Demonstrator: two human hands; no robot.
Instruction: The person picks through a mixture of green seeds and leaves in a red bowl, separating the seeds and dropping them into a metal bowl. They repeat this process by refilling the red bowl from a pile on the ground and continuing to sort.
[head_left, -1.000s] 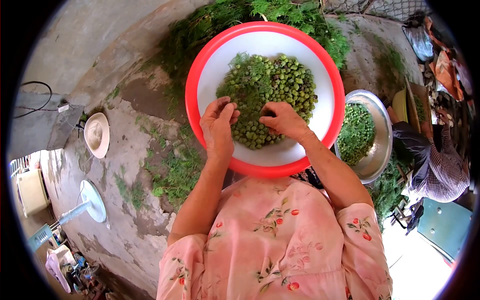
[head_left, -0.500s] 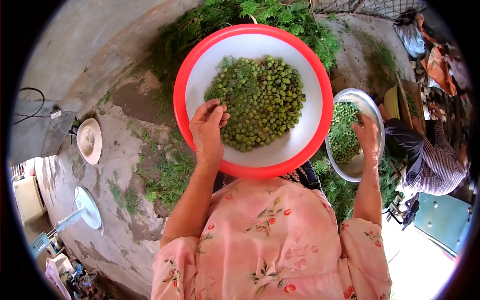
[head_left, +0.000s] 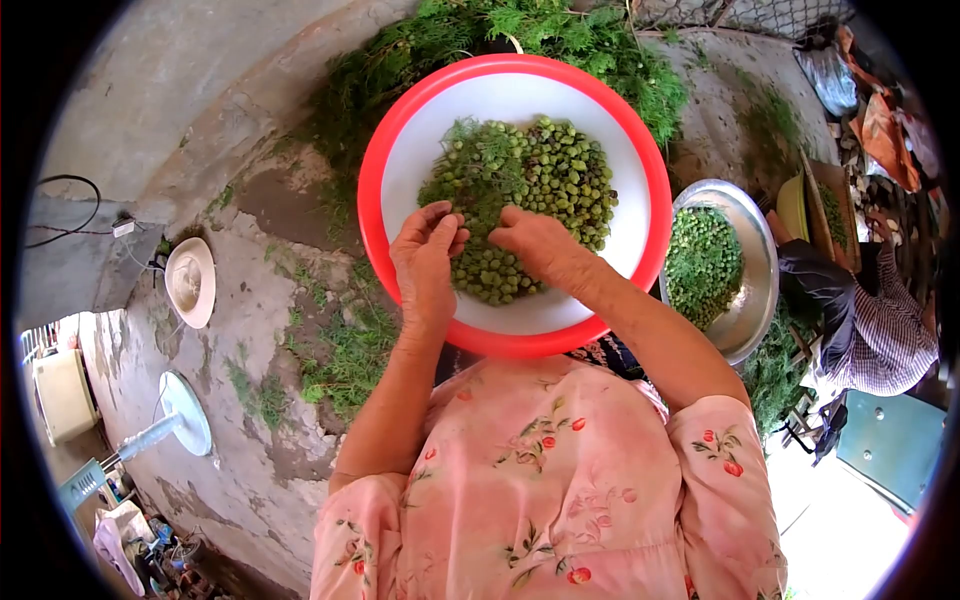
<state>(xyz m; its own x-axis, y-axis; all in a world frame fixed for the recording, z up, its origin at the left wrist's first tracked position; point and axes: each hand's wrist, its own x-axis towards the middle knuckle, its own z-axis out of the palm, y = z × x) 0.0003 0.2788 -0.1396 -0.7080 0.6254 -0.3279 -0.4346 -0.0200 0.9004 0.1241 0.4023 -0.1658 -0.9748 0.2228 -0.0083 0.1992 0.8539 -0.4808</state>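
Head camera: how do your hands stand?

— Your left hand (head_left: 428,250) is narrow, thumb drawn close to the fingers, over the left side of the basin (head_left: 515,343). Your right hand (head_left: 540,245) is bunched, back upward, its fingertips near the left. I cannot tell whether either pinches anything.

— And the green fruit (head_left: 575,190)?

— It lies heaped in the middle of the basin, under and beyond your hands, with feathery sprigs (head_left: 475,160) over its left part.

— Why this arrangement?

— Probably so that both hands sit right above the heap, with the basin close against your flowered shirt (head_left: 545,480) and its wall keeping loose pieces in. The metal bowl (head_left: 757,290), just beyond the basin's right side, holds more green pieces (head_left: 705,260) and seems set there for your right arm's easy reach.

— Where is there room?

— Bare white wall shows right of the heap and along the far side. Your forearms (head_left: 650,315) cross the basin's near edge, so mind it when you move sideways; the gap to the metal bowl looks narrow.
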